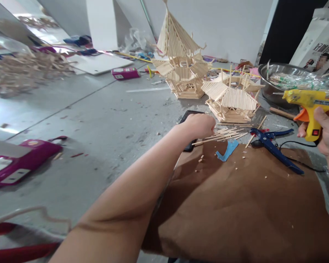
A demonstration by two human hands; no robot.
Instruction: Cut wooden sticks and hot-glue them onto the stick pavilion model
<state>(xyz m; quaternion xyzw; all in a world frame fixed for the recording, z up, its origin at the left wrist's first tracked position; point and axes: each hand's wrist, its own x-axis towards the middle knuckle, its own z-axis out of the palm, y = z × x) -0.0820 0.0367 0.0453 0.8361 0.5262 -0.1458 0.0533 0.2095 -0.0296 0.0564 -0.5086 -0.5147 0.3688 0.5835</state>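
Note:
My left hand point(200, 125) reaches out over the floor, closed on a bunch of thin wooden sticks point(222, 136) that fan out to its right. My right hand point(327, 131) grips the handle of a yellow glue gun point(309, 104), nozzle pointing left. Just beyond the sticks stands a low stick-built roof model point(230, 100). Behind it rises a taller stick pagoda point(181, 58). A black phone point(189, 118) lies partly under my left hand.
Blue-handled cutters point(271, 146) and a blue scrap point(227, 150) lie on brown cardboard point(235, 204). A steel bowl point(268, 82) of sticks sits at the right back. Magenta boxes point(19, 160) point(125, 73) lie on the grey floor at left.

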